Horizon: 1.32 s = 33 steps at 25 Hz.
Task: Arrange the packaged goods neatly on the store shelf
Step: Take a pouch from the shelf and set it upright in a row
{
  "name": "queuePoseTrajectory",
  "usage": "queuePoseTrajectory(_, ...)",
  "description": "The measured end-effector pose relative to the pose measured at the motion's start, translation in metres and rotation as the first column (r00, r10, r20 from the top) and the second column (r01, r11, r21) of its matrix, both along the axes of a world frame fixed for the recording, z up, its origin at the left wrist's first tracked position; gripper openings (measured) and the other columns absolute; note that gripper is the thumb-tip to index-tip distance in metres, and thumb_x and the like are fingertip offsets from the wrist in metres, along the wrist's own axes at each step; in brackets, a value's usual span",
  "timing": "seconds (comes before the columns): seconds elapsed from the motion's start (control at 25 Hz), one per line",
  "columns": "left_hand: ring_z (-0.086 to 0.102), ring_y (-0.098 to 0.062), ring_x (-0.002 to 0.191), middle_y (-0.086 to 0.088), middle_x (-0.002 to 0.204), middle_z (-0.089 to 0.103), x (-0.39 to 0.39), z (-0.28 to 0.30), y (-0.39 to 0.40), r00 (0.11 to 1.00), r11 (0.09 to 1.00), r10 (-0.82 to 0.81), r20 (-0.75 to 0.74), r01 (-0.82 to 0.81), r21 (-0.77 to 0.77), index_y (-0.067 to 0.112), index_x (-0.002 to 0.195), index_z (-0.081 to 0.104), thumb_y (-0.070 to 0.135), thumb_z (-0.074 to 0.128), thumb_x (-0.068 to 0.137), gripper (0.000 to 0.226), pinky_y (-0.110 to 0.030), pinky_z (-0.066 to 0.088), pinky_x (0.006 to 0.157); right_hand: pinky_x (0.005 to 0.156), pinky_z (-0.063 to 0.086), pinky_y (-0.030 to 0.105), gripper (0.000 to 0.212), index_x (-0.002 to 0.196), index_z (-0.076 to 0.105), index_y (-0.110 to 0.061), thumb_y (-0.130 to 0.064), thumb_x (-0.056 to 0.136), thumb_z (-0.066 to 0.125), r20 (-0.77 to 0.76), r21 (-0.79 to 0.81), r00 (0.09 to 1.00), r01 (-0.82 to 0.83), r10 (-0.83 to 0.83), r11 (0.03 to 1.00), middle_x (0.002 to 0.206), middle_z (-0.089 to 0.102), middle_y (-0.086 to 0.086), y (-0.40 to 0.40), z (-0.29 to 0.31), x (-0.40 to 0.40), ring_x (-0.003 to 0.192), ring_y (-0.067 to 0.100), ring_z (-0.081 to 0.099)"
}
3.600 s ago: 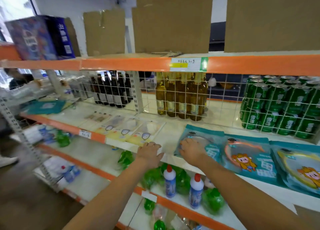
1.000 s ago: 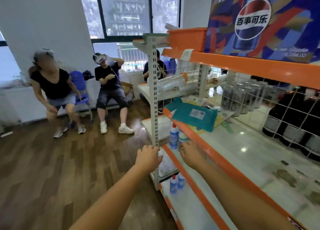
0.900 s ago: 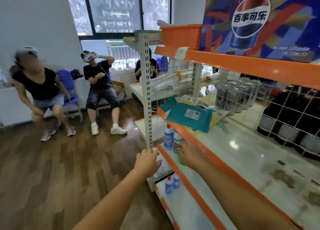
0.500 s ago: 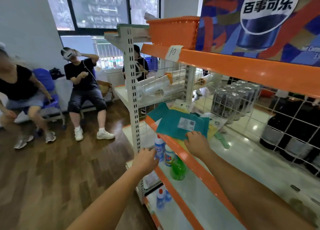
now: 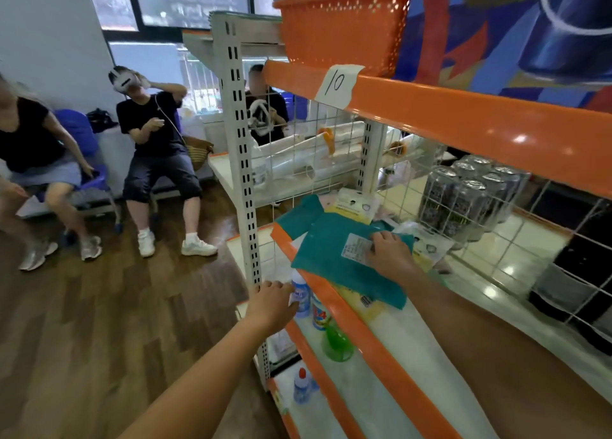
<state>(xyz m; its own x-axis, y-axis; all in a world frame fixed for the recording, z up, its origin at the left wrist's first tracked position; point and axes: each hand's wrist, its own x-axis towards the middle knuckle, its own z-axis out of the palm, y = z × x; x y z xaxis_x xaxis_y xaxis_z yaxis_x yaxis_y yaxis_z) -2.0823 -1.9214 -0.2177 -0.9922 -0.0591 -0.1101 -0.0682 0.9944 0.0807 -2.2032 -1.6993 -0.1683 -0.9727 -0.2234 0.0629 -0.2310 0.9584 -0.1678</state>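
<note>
A teal flat package [image 5: 334, 259] with a white label lies at the left end of the orange-edged shelf [image 5: 364, 326], overhanging its front edge. My right hand [image 5: 389, 251] rests on top of it, fingers over the label. A second teal package [image 5: 299, 215] lies behind it, and yellow flat packs [image 5: 356, 205] lie underneath and beyond. My left hand [image 5: 273, 302] hangs loosely curled in front of the shelf below, beside a white and blue bottle [image 5: 302, 298]; I cannot tell whether it touches the bottle.
Dark cans [image 5: 463, 196] and black bottles stand behind a wire grid [image 5: 516, 240]. An orange basket [image 5: 341, 24] sits on the top shelf. A white upright post [image 5: 241, 160] stands at the shelf end. Three people sit on the left by the window. A green bottle [image 5: 336, 342] stands on the lower shelf.
I have turned left and moved to the shelf's end. My right hand has reached forward and now lies on the teal package. My left hand has come closer to the lower bottles.
</note>
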Motion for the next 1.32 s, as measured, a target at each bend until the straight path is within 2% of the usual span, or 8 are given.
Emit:
queuePoseTrajectory(0.16,0.039,-0.026,0.131,-0.004,0.140,0.046,-0.011,-0.003,-0.007,1.000,1.000,-0.008,0.012,0.008,-0.013,0.022,0.140,0.041,0.041,0.036,0.098,0.046,-0.039,0.034,0.103,0.102,0.035,0.041,0.042,0.136,0.039,-0.011,-0.029,0.098,0.042,0.011,0.010,1.000,0.016,-0.016,1.000,0.140,0.040,0.011,-0.002,0.002,-0.021,0.128,0.030,0.036)
queuePoseTrajectory(0.32,0.041,-0.025,0.129,-0.003,0.139,0.048,-0.020,-0.008,-0.008,0.998,0.999,-0.030,0.057,0.031,-0.029,0.021,0.137,0.042,0.040,0.035,0.098,0.044,-0.039,0.036,0.101,0.103,0.037,0.043,0.051,0.138,0.037,-0.011,-0.040,0.097,0.044,0.089,-0.046,0.993,0.078,-0.073,0.996,0.141,0.040,0.012,-0.004,-0.001,-0.040,0.128,0.031,0.038)
queuePoseTrajectory(0.64,0.041,-0.027,0.129,-0.006,0.139,0.048,-0.026,-0.017,-0.011,0.985,0.991,-0.116,0.129,0.123,-0.048,0.020,0.139,0.041,0.041,0.038,0.097,0.047,-0.041,0.034,0.104,0.101,0.040,0.048,0.054,0.137,0.040,-0.017,-0.046,0.092,0.051,0.189,-0.015,0.978,0.096,-0.092,0.995,0.140,0.042,0.008,-0.002,0.007,-0.055,0.126,0.029,0.044)
queuePoseTrajectory(0.76,0.041,-0.027,0.130,-0.006,0.140,0.047,-0.028,-0.016,-0.016,0.982,0.988,-0.129,0.140,0.139,-0.061,0.020,0.138,0.042,0.041,0.037,0.097,0.047,-0.041,0.034,0.104,0.100,0.042,0.044,0.060,0.138,0.040,-0.016,-0.049,0.090,0.054,0.280,-0.014,0.949,0.153,-0.143,0.988,0.135,0.048,0.010,0.000,0.011,-0.054,0.122,0.030,0.047)
queuePoseTrajectory(0.92,0.041,-0.028,0.130,-0.006,0.140,0.047,-0.028,-0.014,-0.019,0.979,0.985,-0.136,0.151,0.150,-0.082,0.019,0.138,0.043,0.040,0.037,0.097,0.046,-0.041,0.035,0.103,0.091,0.045,0.036,0.054,0.124,0.053,-0.007,-0.047,0.088,0.059,0.405,-0.102,0.894,0.255,-0.194,0.962,0.121,0.058,0.011,0.000,0.015,-0.050,0.109,0.027,0.055)
queuePoseTrajectory(1.12,0.040,-0.028,0.130,-0.007,0.140,0.046,-0.025,-0.017,-0.015,0.968,0.981,-0.154,0.200,0.174,-0.085,0.019,0.138,0.042,0.040,0.038,0.097,0.047,-0.043,0.034,0.104,0.097,0.048,0.045,0.054,0.122,0.053,0.003,-0.022,0.080,0.075,0.546,-0.399,0.817,0.447,-0.184,0.801,0.120,0.060,0.017,0.012,0.024,-0.041,0.108,0.032,0.059)
queuePoseTrajectory(1.24,0.039,-0.028,0.131,-0.007,0.140,0.046,-0.023,-0.016,-0.010,0.961,0.977,-0.176,0.215,0.198,-0.085,0.021,0.139,0.042,0.039,0.037,0.097,0.046,-0.044,0.034,0.105,0.089,0.051,0.040,0.039,0.114,0.058,0.006,-0.014,0.084,0.070,0.563,-0.452,0.806,0.485,-0.182,0.749,0.112,0.063,0.017,0.022,0.031,-0.031,0.097,0.030,0.062)
queuePoseTrajectory(1.32,0.040,-0.027,0.130,-0.006,0.139,0.046,-0.024,-0.014,-0.009,0.961,0.975,-0.199,0.191,0.214,-0.060,0.023,0.137,0.044,0.039,0.038,0.097,0.044,-0.042,0.035,0.104,0.091,0.051,0.044,0.034,0.113,0.059,0.006,-0.015,0.087,0.066,0.597,-0.493,0.786,0.518,-0.161,0.699,0.112,0.065,0.018,0.031,0.034,-0.023,0.098,0.032,0.064)
